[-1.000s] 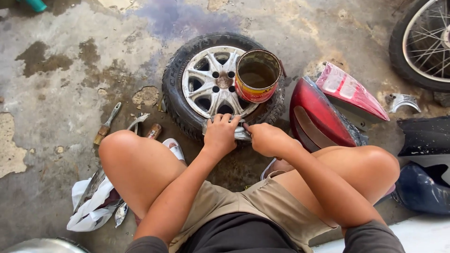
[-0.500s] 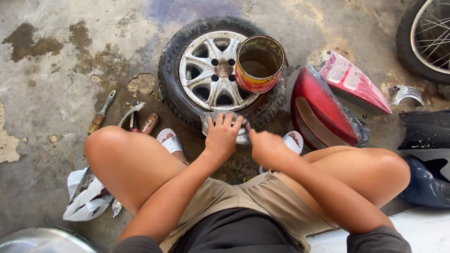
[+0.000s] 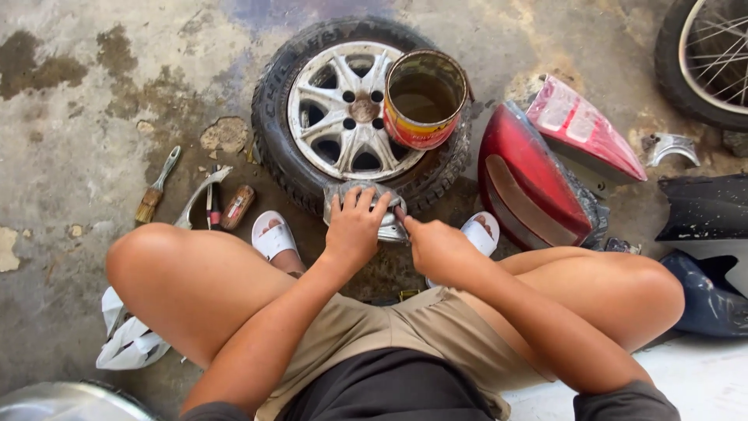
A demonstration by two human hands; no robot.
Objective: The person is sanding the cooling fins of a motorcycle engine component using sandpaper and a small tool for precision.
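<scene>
Fingers of the left hand spread flat, pinning a grey cloth-like pad against the wheel's lower tread at frame centre. Right hand curls narrow, gripping the pad's edge beside it. Silver alloy spokes, ribbed rubber; open rusty tin rests on the rim.

Your left hand lies flat on a rag draped on the near edge of the wheel; your right hand is just right of it. A can stands on the wheel's right side. A brush lies left; lamp covers lie right.
</scene>
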